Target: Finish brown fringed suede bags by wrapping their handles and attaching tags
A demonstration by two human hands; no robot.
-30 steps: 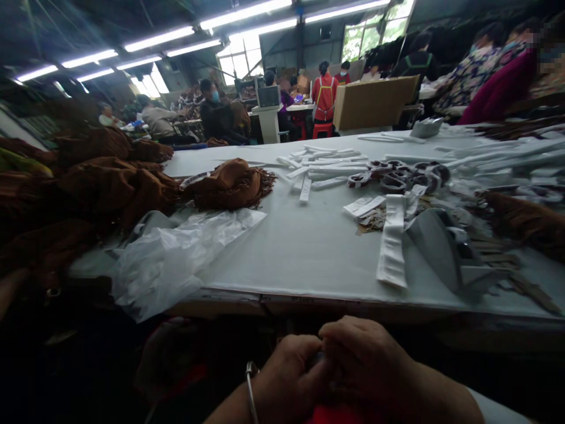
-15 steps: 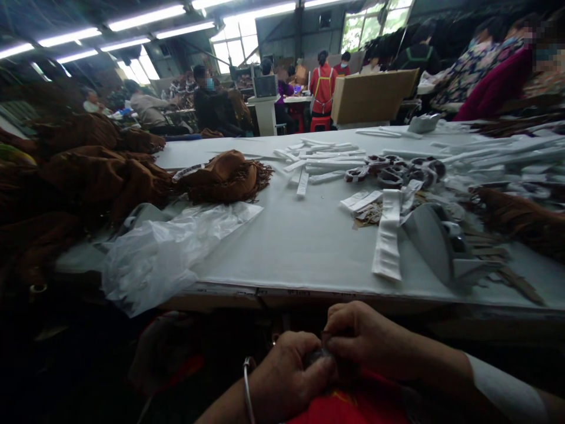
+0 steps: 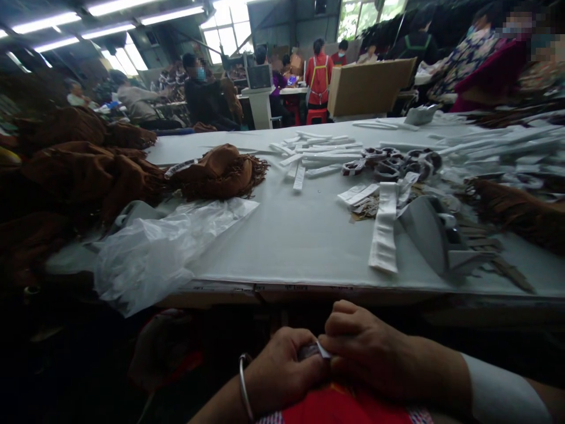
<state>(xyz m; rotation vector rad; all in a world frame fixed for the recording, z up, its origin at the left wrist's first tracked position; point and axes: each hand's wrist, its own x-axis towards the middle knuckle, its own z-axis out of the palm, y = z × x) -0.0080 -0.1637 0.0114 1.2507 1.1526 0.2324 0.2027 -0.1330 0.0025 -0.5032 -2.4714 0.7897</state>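
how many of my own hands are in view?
2. Your left hand, a bangle at its wrist, is this side of the table; your right hand meets it, both at a small item. Parts of both hands are hidden.

A small item (image 3: 308,352) with a pale tab (image 3: 323,351) is being largely covered by the left hand (image 3: 286,366) and the right hand (image 3: 368,347), its kind being left unclear; both forearms and a red garment (image 3: 335,407) are being cut off by the lower edge. A brown fabric heap (image 3: 83,176) is being cropped at the left edge, a brown fringed piece (image 3: 521,213) at the right. Lettering below the tabletop (image 3: 273,235) is being rendered too small to read. Beneath, a rounded shape (image 3: 163,344) is being obscured by shadow, and distant co-workers (image 3: 318,76) are being blurred
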